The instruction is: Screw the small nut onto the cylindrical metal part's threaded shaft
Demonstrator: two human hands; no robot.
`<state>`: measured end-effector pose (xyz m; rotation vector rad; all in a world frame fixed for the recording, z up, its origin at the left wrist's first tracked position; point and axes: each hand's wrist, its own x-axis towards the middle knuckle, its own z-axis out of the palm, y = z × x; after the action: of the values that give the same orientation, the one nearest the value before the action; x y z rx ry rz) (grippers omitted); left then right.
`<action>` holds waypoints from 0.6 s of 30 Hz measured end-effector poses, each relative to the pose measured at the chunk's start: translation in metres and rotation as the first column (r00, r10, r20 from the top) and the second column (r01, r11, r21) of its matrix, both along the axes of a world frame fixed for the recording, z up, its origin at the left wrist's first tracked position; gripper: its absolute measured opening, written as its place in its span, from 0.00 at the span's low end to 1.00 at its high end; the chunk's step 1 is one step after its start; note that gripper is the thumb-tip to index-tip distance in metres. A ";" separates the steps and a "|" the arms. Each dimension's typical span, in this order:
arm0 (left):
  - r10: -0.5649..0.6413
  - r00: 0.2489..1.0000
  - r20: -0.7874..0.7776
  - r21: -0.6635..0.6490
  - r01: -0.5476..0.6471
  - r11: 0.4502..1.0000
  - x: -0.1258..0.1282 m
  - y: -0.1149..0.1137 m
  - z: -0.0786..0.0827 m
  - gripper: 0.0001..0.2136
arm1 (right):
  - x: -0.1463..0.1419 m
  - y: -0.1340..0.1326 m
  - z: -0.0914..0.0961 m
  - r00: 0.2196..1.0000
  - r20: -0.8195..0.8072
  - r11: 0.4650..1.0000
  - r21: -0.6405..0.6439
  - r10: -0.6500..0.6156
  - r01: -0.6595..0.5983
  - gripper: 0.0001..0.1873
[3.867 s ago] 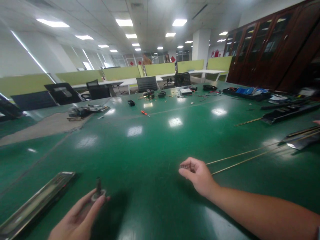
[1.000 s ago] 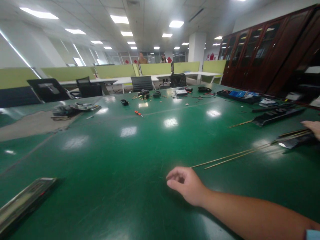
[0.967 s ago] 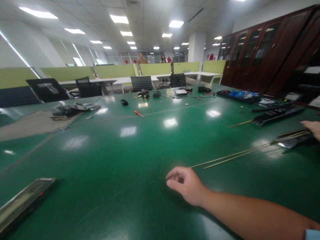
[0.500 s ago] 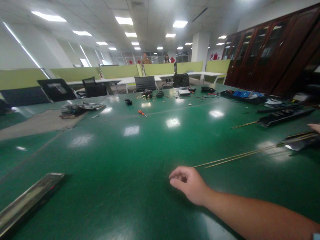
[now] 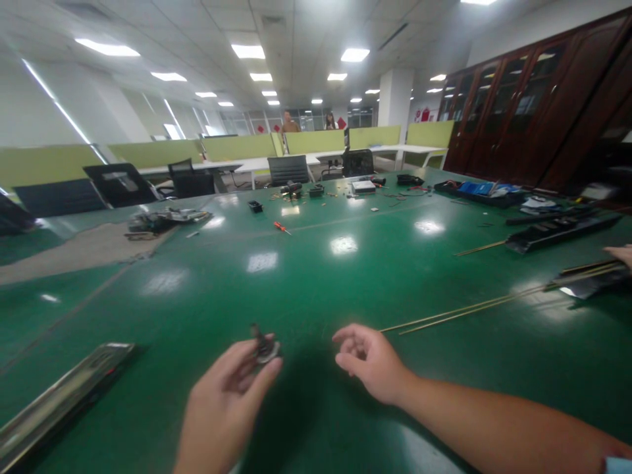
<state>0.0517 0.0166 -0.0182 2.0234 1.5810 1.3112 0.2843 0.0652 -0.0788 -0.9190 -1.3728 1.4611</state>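
Observation:
My left hand (image 5: 224,395) holds a small dark part (image 5: 266,349) between thumb and fingers, above the green tabletop (image 5: 296,283). The part has a pale round disc and a short stem; motion blur hides its exact kind. My right hand (image 5: 372,362) rests on the table to the right, fingers loosely curled, thumb apart from them, nothing visible in its grasp. Two thin brass-coloured rods (image 5: 459,313) lie just beyond it and run off to the right.
Another person's hand (image 5: 619,253) is at the right edge, by the rods and a dark bag (image 5: 592,280). A long flat clear package (image 5: 69,395) lies at left. Farther off are an orange screwdriver (image 5: 281,228), a power drill (image 5: 291,189) and a black tray (image 5: 478,191) with blue packets.
My left hand has come into view from below, carrying the small dark part. My right hand has stayed in nearly the same place. The view has tilted up slightly.

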 end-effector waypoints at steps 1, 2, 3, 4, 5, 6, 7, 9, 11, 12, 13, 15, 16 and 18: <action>-0.081 0.997 0.002 -0.063 0.081 0.995 0.014 0.010 -0.004 0.12 | 0.000 0.000 0.000 1.000 -0.022 1.000 0.002 0.001 -0.001 0.16; -0.144 0.989 -0.026 -0.086 0.141 0.986 0.028 0.018 -0.009 0.10 | 0.001 0.000 0.000 0.999 -0.048 1.000 0.004 0.000 0.000 0.18; -0.199 0.978 -0.060 -0.094 0.193 0.977 0.040 0.024 -0.013 0.09 | 0.002 -0.001 0.001 0.997 -0.072 1.000 0.007 -0.001 0.002 0.20; -0.239 0.966 -0.098 -0.094 0.230 0.969 0.048 0.028 -0.017 0.08 | 0.002 -0.001 0.001 0.996 -0.088 1.000 0.010 0.000 0.001 0.22; -0.267 0.954 -0.136 -0.085 0.258 0.962 0.054 0.030 -0.021 0.08 | 0.003 -0.001 0.001 0.996 -0.094 1.000 0.017 0.004 -0.002 0.23; -0.289 0.943 -0.165 -0.076 0.280 0.957 0.056 0.031 -0.024 0.08 | 0.003 -0.002 0.002 0.996 -0.089 1.000 0.024 0.011 -0.009 0.23; -0.304 0.935 -0.185 -0.069 0.296 0.953 0.055 0.031 -0.027 0.09 | 0.003 -0.002 0.003 0.997 -0.070 0.999 0.031 0.021 -0.019 0.24; -0.328 0.921 -0.208 -0.070 0.320 0.945 0.047 0.030 -0.033 0.10 | 0.003 -0.003 0.004 0.999 -0.005 0.998 0.040 0.050 -0.050 0.24; -0.349 0.910 -0.224 -0.093 0.337 0.937 0.038 0.030 -0.036 0.11 | 0.002 -0.004 0.004 0.994 0.069 0.996 0.043 0.081 -0.084 0.25; -0.349 0.908 -0.230 -0.104 0.334 0.937 0.034 0.030 -0.038 0.12 | 0.002 -0.005 0.004 0.991 0.099 0.995 0.041 0.090 -0.094 0.24; -0.340 0.910 -0.236 -0.107 0.323 0.940 0.031 0.031 -0.039 0.13 | 0.001 -0.005 0.004 0.988 0.119 0.994 0.036 0.094 -0.099 0.24; -0.299 0.924 -0.237 -0.092 0.285 0.954 0.029 0.031 -0.040 0.16 | 0.001 -0.006 0.004 0.987 0.129 0.995 0.019 0.092 -0.096 0.23; -0.279 0.932 -0.230 -0.080 0.267 0.960 0.029 0.031 -0.041 0.18 | 0.001 -0.006 0.004 0.988 0.127 0.996 0.010 0.088 -0.090 0.23; -0.263 0.942 -0.207 -0.062 0.255 0.965 0.031 0.031 -0.041 0.19 | 0.002 -0.006 0.004 0.988 0.131 0.997 -0.004 0.080 -0.080 0.22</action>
<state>0.0824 0.0477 -0.0590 2.3217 1.3467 0.9917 0.2866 0.0592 -0.0751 -0.9834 -1.5218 1.4812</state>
